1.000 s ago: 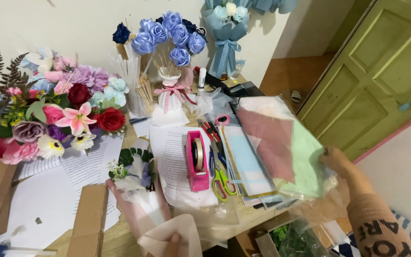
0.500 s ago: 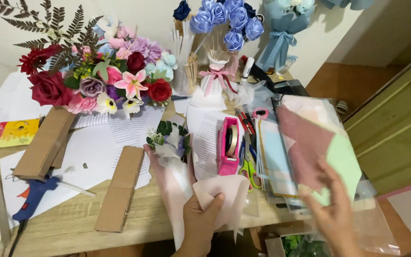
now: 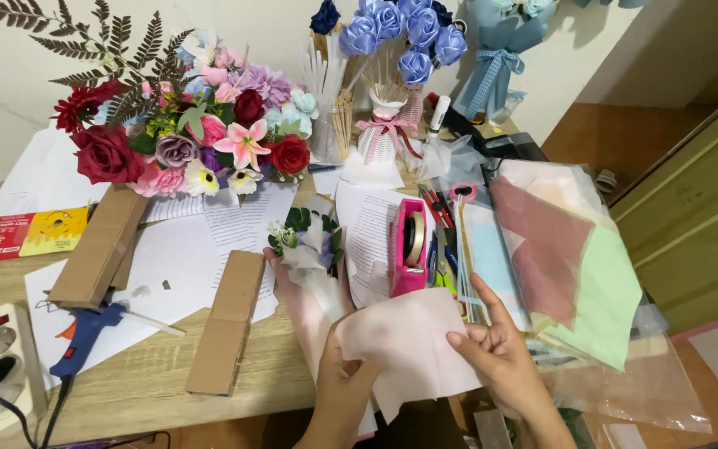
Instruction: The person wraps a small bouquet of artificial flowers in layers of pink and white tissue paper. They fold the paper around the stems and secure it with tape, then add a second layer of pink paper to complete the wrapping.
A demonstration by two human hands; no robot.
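In the head view, both hands hold a pale pink sheet of paper [image 3: 409, 345] at the near edge of the wooden table [image 3: 143, 387]. The left hand [image 3: 346, 378] pinches the sheet's lower left edge, fingers closed on it from below. The right hand [image 3: 496, 353] grips the right edge, thumb on top and fingers spread behind.

Taking the pink tape dispenser [image 3: 409, 247] as landmark: the sheet lies just in front of it, nearer the person. A small wrapped posy [image 3: 309, 249] in pink paper lies just left of the dispenser. Further left are a cardboard strip [image 3: 226, 320] and a blue glue gun [image 3: 85, 328]. Right of it is a stack of coloured sheets [image 3: 571, 262]. Behind it and to the left stands a mixed flower arrangement [image 3: 184, 141]; behind it stand blue roses [image 3: 405, 37].
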